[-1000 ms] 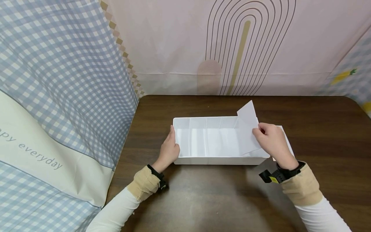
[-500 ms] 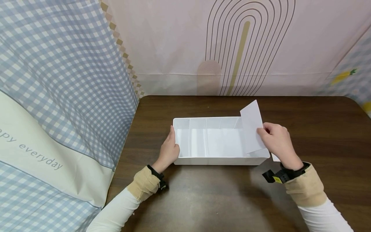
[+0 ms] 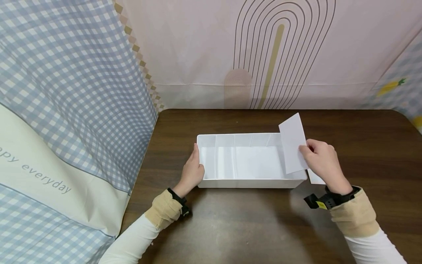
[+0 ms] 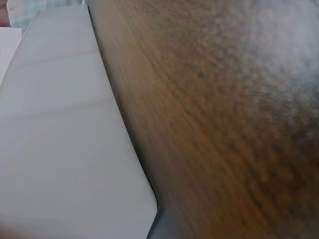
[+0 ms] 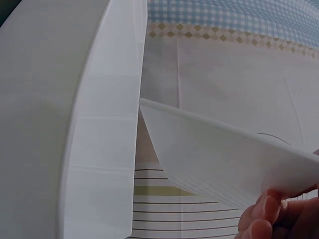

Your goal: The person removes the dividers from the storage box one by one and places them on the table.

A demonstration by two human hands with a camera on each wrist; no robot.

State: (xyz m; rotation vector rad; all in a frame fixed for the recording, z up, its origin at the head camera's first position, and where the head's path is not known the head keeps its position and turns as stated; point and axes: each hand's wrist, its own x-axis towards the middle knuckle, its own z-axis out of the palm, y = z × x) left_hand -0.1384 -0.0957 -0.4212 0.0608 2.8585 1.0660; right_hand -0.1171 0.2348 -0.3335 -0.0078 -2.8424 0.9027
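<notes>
A long white plastic storage box stands on the wooden table, with vertical ridges along its inner back wall. My left hand grips the box's left end, thumb at the front corner and fingers along the outer side. My right hand pinches a thin white divider panel by its right edge. The panel is tilted over the box's right end and rises above the back rim. In the right wrist view, fingertips hold the panel's edge beside the box. The left wrist view shows the box's front wall.
Another flat white piece lies on the table right of the box, partly covered by my right hand. A pale patterned cloth hangs behind the table, and a blue checked cloth hangs at the left.
My right hand has moved to the right with the divider panel, taking it toward the box's right end. The left hand and the box stay where they were.
</notes>
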